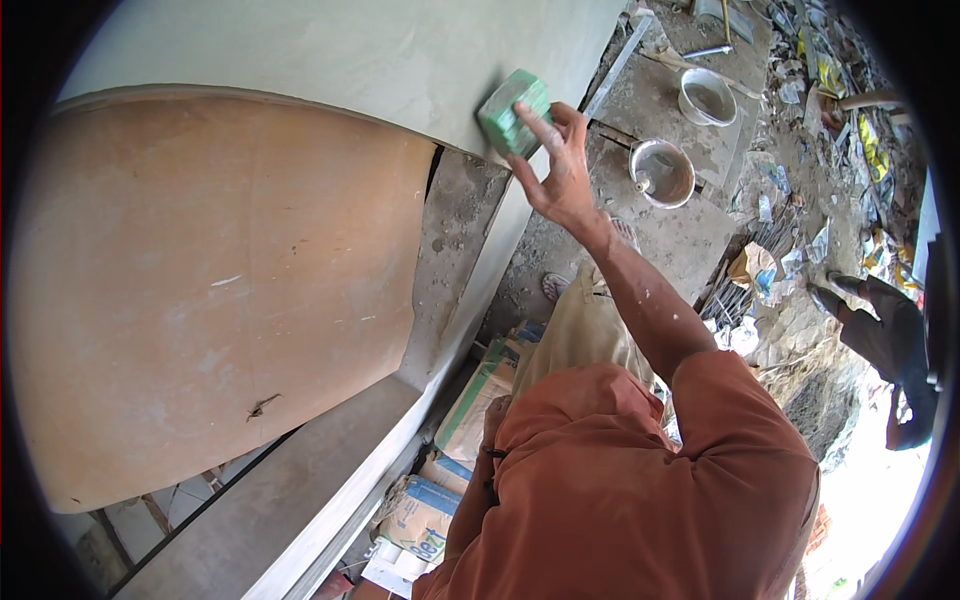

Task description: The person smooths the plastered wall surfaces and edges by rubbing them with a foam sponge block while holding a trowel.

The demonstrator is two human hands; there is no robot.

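Observation:
My right hand (pixel 560 165) reaches up to the plastered wall (pixel 330 60), closed on a green sponge block (pixel 515 105). The thumb and fingers grip the block's near edge and sides, and its far side lies at the smooth grey-green plaster. Below that plaster is a flat tan board (pixel 230 280), with a rough bare cement strip (pixel 455 215) along its right edge. My left hand (pixel 495 418) is down at my waist, beside the beige trousers. The orange shirt partly covers it, and its fingers cannot be made out.
Two white buckets with grey mix, one farther (pixel 707 97) and one nearer (pixel 662 173), stand on the cement floor to the right. Paper sacks (pixel 415 520) lie by a pale ledge (pixel 340 510). Rubble and scraps (pixel 800 200) cover the ground beyond. Another person (pixel 885 330) stands far right.

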